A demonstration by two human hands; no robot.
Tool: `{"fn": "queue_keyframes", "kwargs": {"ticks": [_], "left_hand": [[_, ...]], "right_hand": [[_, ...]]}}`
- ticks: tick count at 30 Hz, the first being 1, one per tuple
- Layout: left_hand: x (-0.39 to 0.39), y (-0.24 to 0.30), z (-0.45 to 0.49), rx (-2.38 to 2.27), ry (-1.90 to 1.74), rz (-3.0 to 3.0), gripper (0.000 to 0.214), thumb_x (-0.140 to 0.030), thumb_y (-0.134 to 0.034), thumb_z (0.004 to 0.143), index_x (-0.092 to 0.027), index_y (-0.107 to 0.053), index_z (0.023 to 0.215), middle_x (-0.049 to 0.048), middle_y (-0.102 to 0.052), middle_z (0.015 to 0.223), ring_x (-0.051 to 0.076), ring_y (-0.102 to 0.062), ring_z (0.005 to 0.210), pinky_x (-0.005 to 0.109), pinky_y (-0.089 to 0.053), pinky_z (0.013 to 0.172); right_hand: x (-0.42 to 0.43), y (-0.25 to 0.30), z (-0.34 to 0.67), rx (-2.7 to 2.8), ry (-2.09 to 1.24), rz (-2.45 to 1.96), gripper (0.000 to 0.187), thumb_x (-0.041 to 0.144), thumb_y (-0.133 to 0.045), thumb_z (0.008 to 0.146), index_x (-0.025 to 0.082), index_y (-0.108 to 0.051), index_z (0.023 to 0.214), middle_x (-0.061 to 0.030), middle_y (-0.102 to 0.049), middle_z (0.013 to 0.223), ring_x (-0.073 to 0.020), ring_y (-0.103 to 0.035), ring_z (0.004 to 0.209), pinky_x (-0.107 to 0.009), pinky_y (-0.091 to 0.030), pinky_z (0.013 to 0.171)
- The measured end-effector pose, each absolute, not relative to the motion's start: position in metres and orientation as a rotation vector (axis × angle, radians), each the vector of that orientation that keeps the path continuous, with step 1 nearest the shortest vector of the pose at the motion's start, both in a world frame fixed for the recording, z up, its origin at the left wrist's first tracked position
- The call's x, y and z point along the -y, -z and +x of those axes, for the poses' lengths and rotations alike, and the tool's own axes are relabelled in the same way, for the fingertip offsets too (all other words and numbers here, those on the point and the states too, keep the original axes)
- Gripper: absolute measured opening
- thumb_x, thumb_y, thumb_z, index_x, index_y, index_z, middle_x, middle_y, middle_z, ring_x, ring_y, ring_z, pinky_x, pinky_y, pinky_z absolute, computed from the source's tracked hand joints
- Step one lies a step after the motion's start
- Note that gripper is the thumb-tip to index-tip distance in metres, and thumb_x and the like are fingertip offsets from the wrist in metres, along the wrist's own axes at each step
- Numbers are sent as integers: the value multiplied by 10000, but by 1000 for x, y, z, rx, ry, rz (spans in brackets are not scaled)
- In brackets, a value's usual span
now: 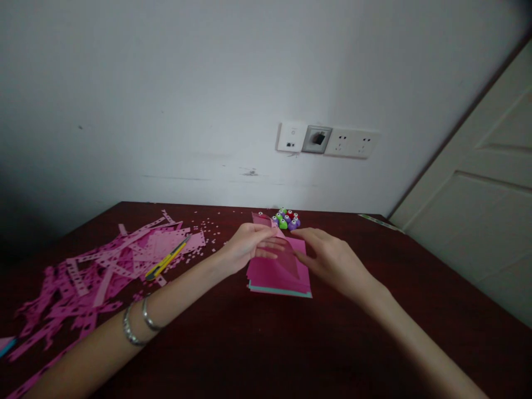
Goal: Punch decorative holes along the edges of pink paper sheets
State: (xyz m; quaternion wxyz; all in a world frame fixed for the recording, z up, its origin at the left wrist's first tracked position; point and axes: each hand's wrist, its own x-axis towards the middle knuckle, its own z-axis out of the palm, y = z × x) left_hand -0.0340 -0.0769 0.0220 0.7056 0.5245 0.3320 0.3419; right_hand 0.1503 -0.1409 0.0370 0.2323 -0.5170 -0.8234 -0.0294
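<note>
A small stack of pink paper sheets (279, 277), with a teal sheet at the bottom, lies in the middle of the dark wooden table (266, 343). My left hand (245, 246) pinches the far edge of the top pink sheet and lifts it, so the sheet curls up. My right hand (328, 257) rests at the stack's right side, fingertips touching the same lifted sheet. Two bangles sit on my left wrist.
Several small coloured paper punches (286, 219) stand behind the stack near the wall. A yellow utility knife (168, 259) lies on a heap of pink paper strips and scraps (100, 271) at the left. Wall sockets (328, 139) and a door (477, 210) are behind.
</note>
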Motion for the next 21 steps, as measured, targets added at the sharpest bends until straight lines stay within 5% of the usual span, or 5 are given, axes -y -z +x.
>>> {"fn": "queue_keyframes", "kwargs": {"ticks": [5, 10, 14, 17, 21], "left_hand": [[87, -26, -31, -711, -687, 1260, 269, -359, -631, 731, -125, -652, 861, 110, -681, 850, 166, -634, 714, 251, -481, 543], [105, -51, -46, -827, -902, 1788, 310, -439, -607, 734, -144, -614, 639, 27, -605, 567, 83, -494, 475, 214, -377, 450], [115, -68, -57, -902, -1265, 2142, 241, -389, -674, 679, -165, -654, 767, 28, -623, 729, 89, -490, 592, 205, -376, 516], [114, -68, -56, -852, -1096, 2161, 281, -393, -652, 700, -174, -664, 876, 36, -639, 812, 97, -509, 630, 195, -378, 508], [113, -63, -49, -780, -789, 2066, 234, -368, -580, 763, -154, -669, 794, 10, -625, 671, 71, -491, 541, 181, -378, 483]], "right_hand": [[134, -31, 156, 2233, 37, -1335, 242, 206, -424, 875, 180, -590, 1049, -90, -647, 993, -217, -608, 876, -363, -486, 779], [146, -54, 159, 2021, -213, -1283, 181, 194, -481, 826, 193, -627, 932, -46, -672, 908, -191, -619, 802, -301, -493, 712], [164, -76, 160, 1950, -453, -1338, 169, 256, -491, 827, 202, -651, 833, -29, -678, 850, -187, -613, 763, -271, -485, 660], [171, -84, 158, 2015, -572, -1386, 203, 309, -495, 832, 204, -661, 783, -22, -675, 792, -177, -599, 703, -268, -464, 608], [173, -85, 155, 2106, -731, -1372, 199, 307, -505, 833, 188, -656, 779, -14, -658, 749, -156, -574, 676, -261, -447, 595]]}}
